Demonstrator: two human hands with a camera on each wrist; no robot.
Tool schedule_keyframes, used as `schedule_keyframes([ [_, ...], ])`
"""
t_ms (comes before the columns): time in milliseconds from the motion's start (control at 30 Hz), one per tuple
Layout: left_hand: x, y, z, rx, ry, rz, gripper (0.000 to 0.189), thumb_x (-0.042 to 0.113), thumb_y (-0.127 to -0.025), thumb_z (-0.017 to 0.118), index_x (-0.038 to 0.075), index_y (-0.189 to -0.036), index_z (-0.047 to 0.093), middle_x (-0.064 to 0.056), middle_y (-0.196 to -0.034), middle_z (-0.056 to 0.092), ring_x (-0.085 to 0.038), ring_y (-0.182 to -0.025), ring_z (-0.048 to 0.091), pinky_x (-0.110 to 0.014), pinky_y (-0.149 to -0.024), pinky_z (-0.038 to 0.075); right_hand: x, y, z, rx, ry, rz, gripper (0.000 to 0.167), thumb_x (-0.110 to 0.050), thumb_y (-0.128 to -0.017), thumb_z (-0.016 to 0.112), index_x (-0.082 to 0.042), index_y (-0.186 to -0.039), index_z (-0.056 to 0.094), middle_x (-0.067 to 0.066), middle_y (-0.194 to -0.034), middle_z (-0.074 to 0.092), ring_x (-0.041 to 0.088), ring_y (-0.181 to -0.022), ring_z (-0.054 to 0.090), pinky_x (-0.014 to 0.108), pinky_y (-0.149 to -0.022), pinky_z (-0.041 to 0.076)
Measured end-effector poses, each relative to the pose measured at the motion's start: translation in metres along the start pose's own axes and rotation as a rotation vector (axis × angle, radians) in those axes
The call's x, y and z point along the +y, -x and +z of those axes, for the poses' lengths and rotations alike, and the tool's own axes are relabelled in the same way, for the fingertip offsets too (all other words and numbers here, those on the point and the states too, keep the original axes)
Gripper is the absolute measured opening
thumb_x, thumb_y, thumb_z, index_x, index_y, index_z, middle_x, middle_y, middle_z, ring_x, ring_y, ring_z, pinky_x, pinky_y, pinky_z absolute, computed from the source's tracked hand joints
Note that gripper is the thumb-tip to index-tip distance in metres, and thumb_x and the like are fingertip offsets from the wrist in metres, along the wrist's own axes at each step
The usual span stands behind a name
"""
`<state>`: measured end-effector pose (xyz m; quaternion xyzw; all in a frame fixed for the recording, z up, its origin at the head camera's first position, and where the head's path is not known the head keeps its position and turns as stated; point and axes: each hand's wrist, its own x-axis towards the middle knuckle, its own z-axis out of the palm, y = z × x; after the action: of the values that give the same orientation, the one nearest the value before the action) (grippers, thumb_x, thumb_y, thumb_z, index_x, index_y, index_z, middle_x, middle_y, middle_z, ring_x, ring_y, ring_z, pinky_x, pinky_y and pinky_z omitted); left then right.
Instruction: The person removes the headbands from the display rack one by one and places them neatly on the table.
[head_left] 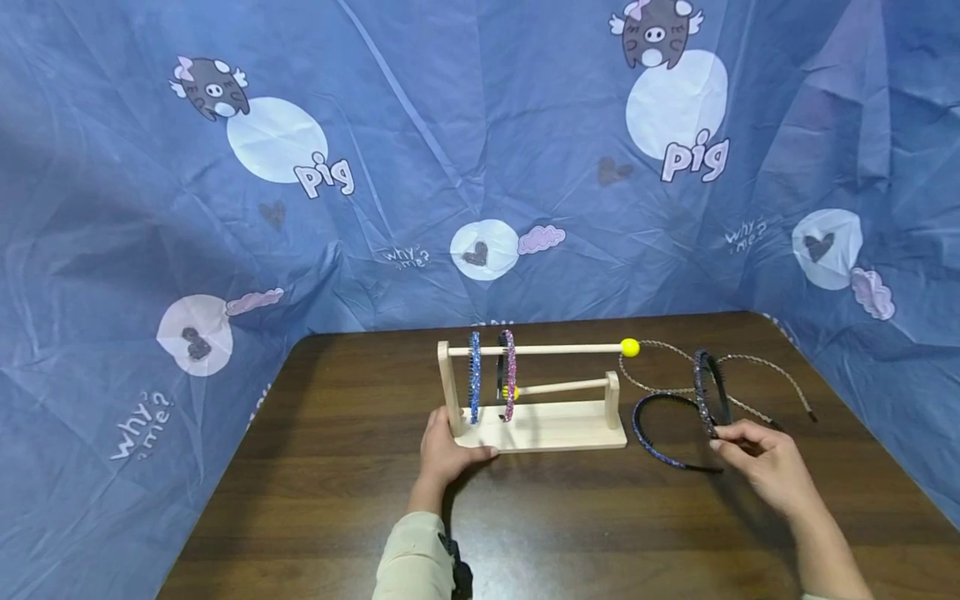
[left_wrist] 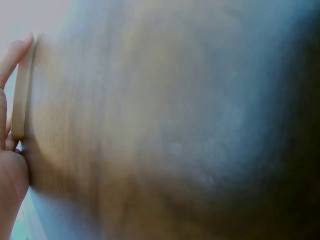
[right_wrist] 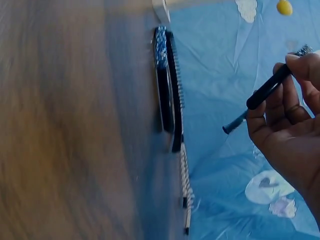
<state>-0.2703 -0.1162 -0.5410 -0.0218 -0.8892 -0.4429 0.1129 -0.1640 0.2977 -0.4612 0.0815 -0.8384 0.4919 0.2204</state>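
My left hand [head_left: 445, 452] grips the left end of a pale wooden stand [head_left: 562, 432], thumb along the front of its base. In the left wrist view, only the edge of the base [left_wrist: 22, 97] shows beside that hand. A blue glittery headband [head_left: 475, 379] and a pink one [head_left: 511, 379] hang on the stand's upper rod [head_left: 562, 350]. Right of the stand, my right hand [head_left: 772, 468] pinches a dark glittery headband [head_left: 702, 396] by one end, holding it upright above the table. The right wrist view shows its smooth black end [right_wrist: 270, 90] between thumb and fingers.
A dark blue headband [head_left: 660, 454] lies on the brown table [head_left: 330, 500] right of the stand. Behind it lie braided headbands [head_left: 768, 364]. Yellow balls [head_left: 629, 347] cap the rod ends. Blue printed cloth [head_left: 420, 125] surrounds the table's back and sides.
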Motion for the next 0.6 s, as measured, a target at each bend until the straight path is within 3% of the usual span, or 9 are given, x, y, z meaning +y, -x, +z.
schedule_keyframes([
  [233, 0.001, 0.000, -0.001, 0.002, -0.005, 0.002, 0.082, 0.035, -0.040, 0.093, 0.009, -0.107, 0.054, -0.003, -0.102, 0.052, -0.023, -0.091, 0.053, -0.037, -0.083, 0.043, 0.020, 0.006, -0.016, -0.061, 0.064, 0.082, 0.009, 0.003, -0.078, 0.069, -0.001, -0.086, 0.070, -0.009, -0.077, 0.066, 0.001, -0.068, 0.055, 0.017, -0.056, 0.043],
  [467, 0.001, -0.001, 0.000, 0.001, -0.007, 0.001, 0.083, 0.035, -0.039, 0.093, 0.009, -0.108, 0.055, -0.003, -0.103, 0.052, -0.023, -0.092, 0.053, -0.038, -0.083, 0.043, 0.031, 0.011, -0.033, -0.163, 0.155, 0.131, 0.004, -0.004, -0.082, 0.068, -0.003, -0.086, 0.070, -0.005, -0.086, 0.067, 0.001, -0.077, 0.053, 0.020, -0.061, 0.042],
  [600, 0.000, 0.000, 0.000, 0.003, -0.007, 0.003, 0.084, 0.036, -0.040, 0.093, 0.009, -0.109, 0.054, -0.003, -0.104, 0.052, -0.024, -0.093, 0.053, -0.039, -0.083, 0.043, 0.036, 0.014, -0.040, -0.216, 0.183, 0.138, 0.004, -0.002, -0.082, 0.066, -0.002, -0.085, 0.069, -0.005, -0.084, 0.065, 0.003, -0.074, 0.052, 0.022, -0.059, 0.042],
])
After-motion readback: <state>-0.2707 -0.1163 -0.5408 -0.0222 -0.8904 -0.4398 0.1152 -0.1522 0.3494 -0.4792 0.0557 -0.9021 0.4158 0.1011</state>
